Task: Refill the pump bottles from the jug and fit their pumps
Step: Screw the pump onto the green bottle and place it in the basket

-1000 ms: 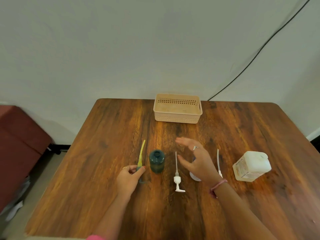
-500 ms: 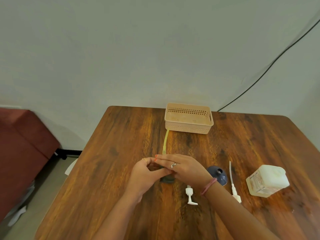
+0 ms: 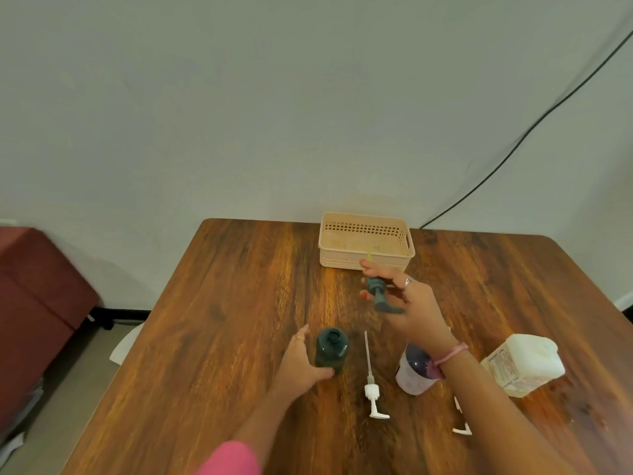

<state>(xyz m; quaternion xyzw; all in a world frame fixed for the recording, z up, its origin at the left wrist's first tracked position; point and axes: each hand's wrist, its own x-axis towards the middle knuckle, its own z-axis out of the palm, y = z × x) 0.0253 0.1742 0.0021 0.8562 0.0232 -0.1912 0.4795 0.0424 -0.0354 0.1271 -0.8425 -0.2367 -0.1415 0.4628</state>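
Note:
A dark green bottle (image 3: 331, 349) stands uncapped on the wooden table (image 3: 219, 337), and my left hand (image 3: 298, 363) grips its left side. My right hand (image 3: 407, 305) is raised in front of the basket, shut on a grey-green pump (image 3: 378, 296) whose yellow tube points away. A white pump (image 3: 371, 389) lies flat just right of the green bottle. A white bottle with a dark blue top (image 3: 412, 368) stands partly behind my right wrist. Another white pump (image 3: 460, 425) peeks out under my right forearm. The white jug (image 3: 524, 365) sits at the right.
A beige slotted basket (image 3: 365, 242) stands at the table's far edge by the wall. A black cable (image 3: 513, 145) runs down the wall on the right. A dark red seat (image 3: 34, 303) is beside the table on the left.
My right hand has taken the grey-green pump from the left hand and lifted it toward the basket. My left hand has dropped to the green bottle and taken hold of it.

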